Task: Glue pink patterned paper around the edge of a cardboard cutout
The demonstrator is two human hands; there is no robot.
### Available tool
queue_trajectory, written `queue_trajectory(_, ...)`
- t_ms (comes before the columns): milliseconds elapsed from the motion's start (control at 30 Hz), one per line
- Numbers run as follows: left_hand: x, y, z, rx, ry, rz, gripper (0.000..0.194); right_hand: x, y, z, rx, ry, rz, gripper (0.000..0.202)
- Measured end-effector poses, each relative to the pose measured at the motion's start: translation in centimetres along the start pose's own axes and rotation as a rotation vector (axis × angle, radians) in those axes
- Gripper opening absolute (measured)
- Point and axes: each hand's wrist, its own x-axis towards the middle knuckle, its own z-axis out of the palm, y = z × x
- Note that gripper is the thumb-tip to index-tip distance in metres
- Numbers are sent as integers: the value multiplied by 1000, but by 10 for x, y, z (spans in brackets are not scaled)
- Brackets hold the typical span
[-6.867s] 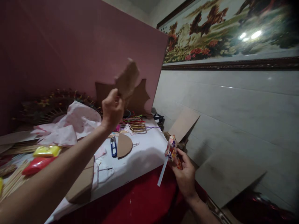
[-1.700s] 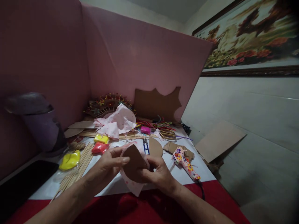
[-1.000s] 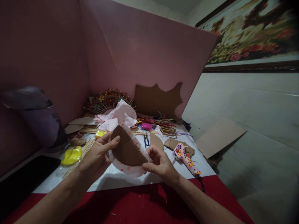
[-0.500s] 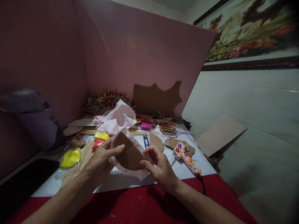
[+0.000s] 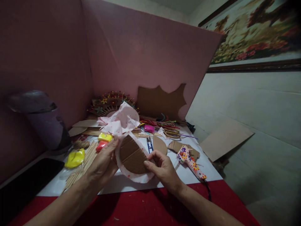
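Cardboard half-disc (image 5: 133, 155), backed by spotted fabric (image 5: 142, 179), is held above the white tabletop (image 5: 174, 177) near its front edge; its right corner is pinched by the right hand (image 5: 164, 171), its left side gripped by the left hand (image 5: 103, 161), whose thumb has been shifted off the brown face toward the rim, so more is bared. Beyond, near the right edge, the glue gun (image 5: 191, 164), earlier held, has been set down.

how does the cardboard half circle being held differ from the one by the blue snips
The held half circle is raised and tilted; the other half circle lies flat. Pale spotted fabric borders the held half circle; the other half circle shows none. Both look like brown cardboard.
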Motion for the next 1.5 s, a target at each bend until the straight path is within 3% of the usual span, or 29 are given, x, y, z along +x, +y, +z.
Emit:
queue_trajectory(200,-4,1,-2,-8,-37,-44,17,0,-2,0,1,-4,14,21)
queue_trajectory(300,-6,0,-3,15,-138,-40,20,0,0,-1,-31,5,11,20)
queue_trajectory(533,-5,0,-4,65,-212,-15,28,0,1,-1,-50,25,14,18)
queue_trajectory(767,-2,-3,-4,21,-116,-19,12,-2,-2,-1,-83,12,26,15)
queue_trajectory(1167,-2,-3,-3,29,10,-120,21,0,-2,-4,-172,-70,47,16)
queue_trajectory(1400,-4,-5,-4,142,-135,-39,25,0,-2,-2,-151,-18,12,18)
queue_trajectory(1500,-3,-3,-4,189,-120,-28,25,0,0,-3,-54,-6,13,30)
